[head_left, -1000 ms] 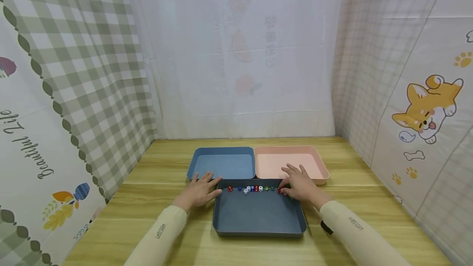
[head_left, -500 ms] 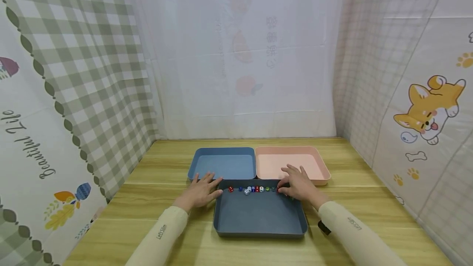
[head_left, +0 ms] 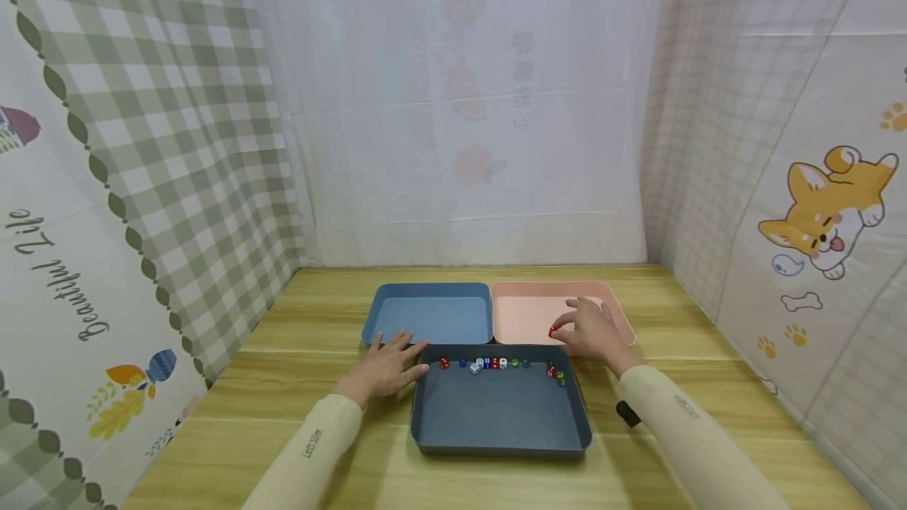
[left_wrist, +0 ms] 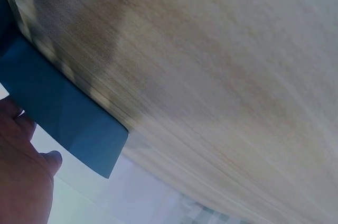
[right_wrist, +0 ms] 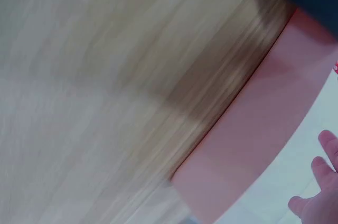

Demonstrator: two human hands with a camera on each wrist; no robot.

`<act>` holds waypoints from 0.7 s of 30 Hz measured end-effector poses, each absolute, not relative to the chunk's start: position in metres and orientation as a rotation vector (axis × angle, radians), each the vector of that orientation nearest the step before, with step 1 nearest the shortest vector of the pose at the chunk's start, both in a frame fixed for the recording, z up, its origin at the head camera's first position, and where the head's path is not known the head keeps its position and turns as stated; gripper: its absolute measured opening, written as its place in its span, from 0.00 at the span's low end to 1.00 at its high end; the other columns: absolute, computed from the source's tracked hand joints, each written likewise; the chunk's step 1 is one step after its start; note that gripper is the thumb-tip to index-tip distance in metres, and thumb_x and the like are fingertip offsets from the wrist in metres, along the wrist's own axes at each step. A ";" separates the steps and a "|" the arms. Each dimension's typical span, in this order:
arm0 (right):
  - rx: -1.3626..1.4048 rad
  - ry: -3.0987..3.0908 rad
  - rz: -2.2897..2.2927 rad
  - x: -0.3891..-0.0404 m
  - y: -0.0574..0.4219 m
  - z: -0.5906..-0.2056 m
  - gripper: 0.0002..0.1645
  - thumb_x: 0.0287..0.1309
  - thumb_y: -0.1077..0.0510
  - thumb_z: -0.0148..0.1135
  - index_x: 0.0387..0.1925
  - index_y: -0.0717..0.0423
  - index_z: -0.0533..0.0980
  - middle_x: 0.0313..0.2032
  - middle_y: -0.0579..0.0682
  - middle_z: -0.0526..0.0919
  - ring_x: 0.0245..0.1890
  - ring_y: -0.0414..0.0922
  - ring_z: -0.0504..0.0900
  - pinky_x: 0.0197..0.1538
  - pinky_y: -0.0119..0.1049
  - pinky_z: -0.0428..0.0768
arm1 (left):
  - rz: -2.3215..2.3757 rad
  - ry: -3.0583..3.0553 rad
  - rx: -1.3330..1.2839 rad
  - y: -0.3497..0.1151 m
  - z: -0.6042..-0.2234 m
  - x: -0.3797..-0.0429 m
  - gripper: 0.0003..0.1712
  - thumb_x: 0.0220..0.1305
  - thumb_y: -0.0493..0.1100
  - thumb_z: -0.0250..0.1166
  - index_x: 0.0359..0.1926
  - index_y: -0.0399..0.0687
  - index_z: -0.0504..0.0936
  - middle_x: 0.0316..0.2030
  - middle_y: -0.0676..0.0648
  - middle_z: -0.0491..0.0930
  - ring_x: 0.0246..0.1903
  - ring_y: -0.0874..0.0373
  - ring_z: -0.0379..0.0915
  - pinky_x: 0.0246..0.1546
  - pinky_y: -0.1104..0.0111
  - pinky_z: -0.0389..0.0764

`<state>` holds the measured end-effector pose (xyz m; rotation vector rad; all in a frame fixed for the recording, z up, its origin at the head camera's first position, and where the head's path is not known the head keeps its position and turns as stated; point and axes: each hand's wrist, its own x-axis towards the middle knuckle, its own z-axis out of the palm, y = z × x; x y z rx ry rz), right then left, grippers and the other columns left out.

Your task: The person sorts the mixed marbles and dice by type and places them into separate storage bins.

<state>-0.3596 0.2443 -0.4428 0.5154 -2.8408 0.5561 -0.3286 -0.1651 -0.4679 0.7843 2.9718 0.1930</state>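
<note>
Between thumb and forefinger my right hand (head_left: 594, 330) pinches a red die (head_left: 553, 331) over the front part of the pink tray (head_left: 524, 297); its other fingers are spread. My left hand (head_left: 386, 367) lies with spread fingers at the left back corner of the dark grey tray (head_left: 499, 415), fingertips by its rim and the front of the blue tray (head_left: 428, 313). Along the back of the grey tray runs a row of small dice: a red die (head_left: 444, 363) at the left, white, blue and green ones in the middle, and a small group of red and green dice (head_left: 556, 372) at the right.
The three trays stand close together on a wooden table (head_left: 319, 321). Cloth curtains surround it: a green checked one (head_left: 191, 101) at left, a white one (head_left: 468, 101) behind, and one with a cartoon dog (head_left: 829, 211) at right.
My right hand has lifted a red die out of the grey tray's right back area and carried it up and back over the pink tray. The left hand stays in place.
</note>
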 end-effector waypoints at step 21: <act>0.334 -2.914 0.526 -0.392 0.236 -0.452 0.07 0.64 0.56 0.65 0.37 0.49 0.88 0.59 0.64 0.77 0.68 0.66 0.61 0.63 0.76 0.43 | 0.185 2.954 0.768 -0.163 -0.464 -0.326 0.36 0.75 0.65 0.44 0.76 0.54 0.61 0.74 0.37 0.56 0.74 0.41 0.46 0.70 0.38 0.41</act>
